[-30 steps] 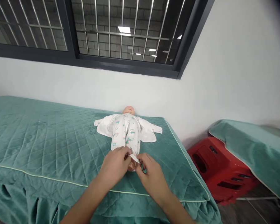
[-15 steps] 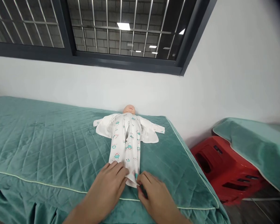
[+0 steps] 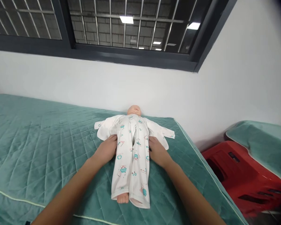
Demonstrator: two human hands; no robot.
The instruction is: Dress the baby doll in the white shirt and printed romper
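A baby doll lies on its back, its head (image 3: 134,109) against the wall. It has on a white printed shirt (image 3: 110,125) with arms spread, and white trousers (image 3: 132,162) with a teal and pink print cover its front. One bare foot (image 3: 123,198) pokes out of the left trouser leg; the other leg's end shows no foot. My left hand (image 3: 107,149) is closed at the left side of the trousers near hip height, fingertips tucked out of sight. On the opposite side my right hand (image 3: 159,152) is closed against the trouser edge, its fingertips also partly hidden.
The doll lies on a green quilted bed cover (image 3: 49,150) with pale piping at its edge. A white wall (image 3: 89,84) and a barred window (image 3: 131,34) are behind. To the right a red plastic stool (image 3: 243,175) stands under a green cloth (image 3: 259,147).
Both hands have moved from the trouser cuffs up to the sides near the hips. A foot now shows at the left cuff. The view has shifted closer.
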